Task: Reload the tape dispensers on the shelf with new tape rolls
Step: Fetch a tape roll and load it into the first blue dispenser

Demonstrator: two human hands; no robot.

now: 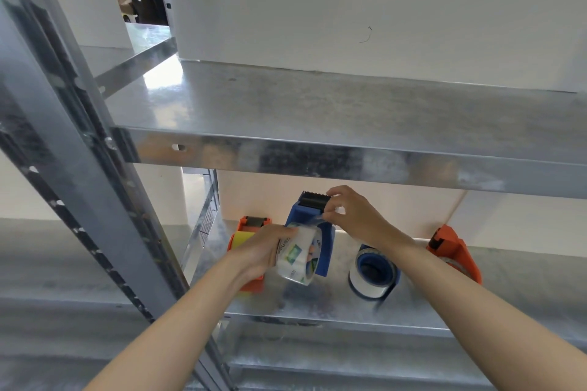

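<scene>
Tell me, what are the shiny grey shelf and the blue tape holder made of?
The grey shelf looks like bare metal, probably galvanised steel: it has a mottled, speckled sheen and blurry reflections. The blue tape dispenser looks like moulded plastic, smooth, matte and evenly coloured, with a dark toothed cutting edge on top that may be metal.

Left hand (260,252) covers most of the orange tape dispenser with the yellow roll (246,235) at the metal shelf's (317,305) left end. Right forearm hides part of the second orange dispenser (457,254). Clear roll's (297,259) print too blurred to read.
</scene>
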